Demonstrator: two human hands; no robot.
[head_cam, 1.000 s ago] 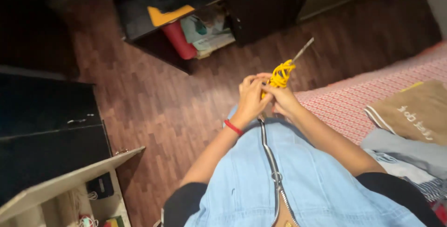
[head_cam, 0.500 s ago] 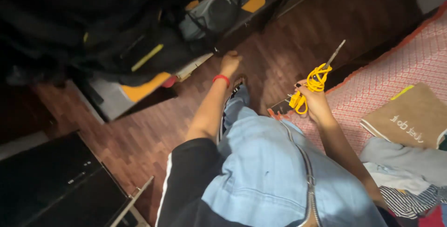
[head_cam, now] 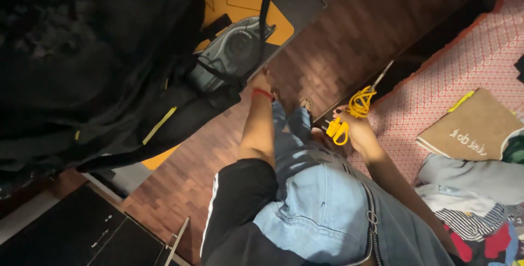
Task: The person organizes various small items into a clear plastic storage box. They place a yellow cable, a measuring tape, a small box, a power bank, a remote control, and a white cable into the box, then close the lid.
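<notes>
Moved: since half a second ago the left hand (head_cam: 261, 83) has reached further up, toward 12 o'clock, right to the black bag (head_cam: 109, 64). The cord (head_cam: 349, 116) has stayed in the other hand.
Left hand: it is mostly hidden by the bag strap, so I cannot tell if it is shut or wide. It has a red band (head_cam: 262, 94) at the wrist.
Right hand: the right hand (head_cam: 357, 129) is closed around the yellow cord, over the bed edge at about 2 o'clock from the lap.
Cord: it is looped in a bunch so it stays tidy in one hand. A thin metal tip (head_cam: 382, 76) pokes out toward 1 o'clock.
Why: I think one hand keeps the cord out of the way so the other is free for the bag.
Bag: it is big and dark, with a grey pocket (head_cam: 232, 50), at 10 o'clock.
Bed: the red patterned bed (head_cam: 436, 96) is at 3 o'clock.
Count: two hands, one cord, one bag, one brown cushion (head_cam: 469, 129), one heap of clothes (head_cam: 475, 200).
</notes>
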